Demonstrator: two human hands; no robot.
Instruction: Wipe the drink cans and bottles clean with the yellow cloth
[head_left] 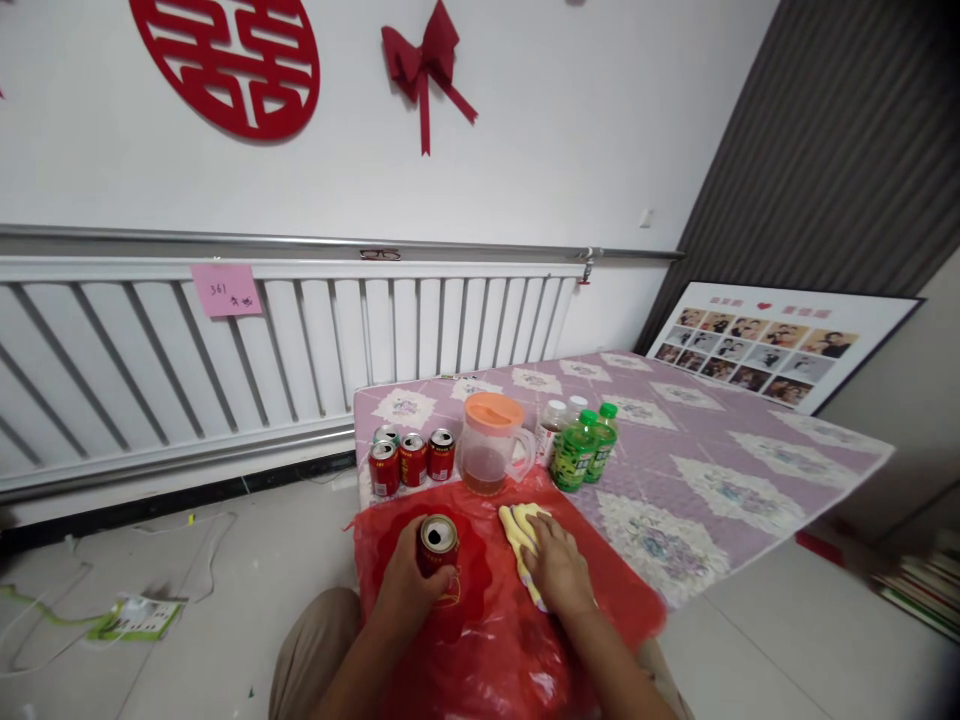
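Note:
My left hand (411,580) is wrapped round a dark red drink can (439,540), upright with its top opened. The can is over a red plastic sheet (517,650), where a darker, wet-looking patch spreads around it. To the right, my right hand (559,565) lies with fingers spread on a yellow cloth (519,530), pressing it on the sheet. Beyond my hands stands a clear pitcher (484,460) with an orange lid and a little brownish liquid at its bottom. Several more cans (413,460) stand left of the pitcher.
Green-capped bottles (576,455) and white-capped bottles (549,430) stand right of the pitcher on a purple patterned cover (675,500). Behind runs a white radiator (315,350). A power strip (139,620) with cables lies on the floor at left. A photo board (772,340) leans at right.

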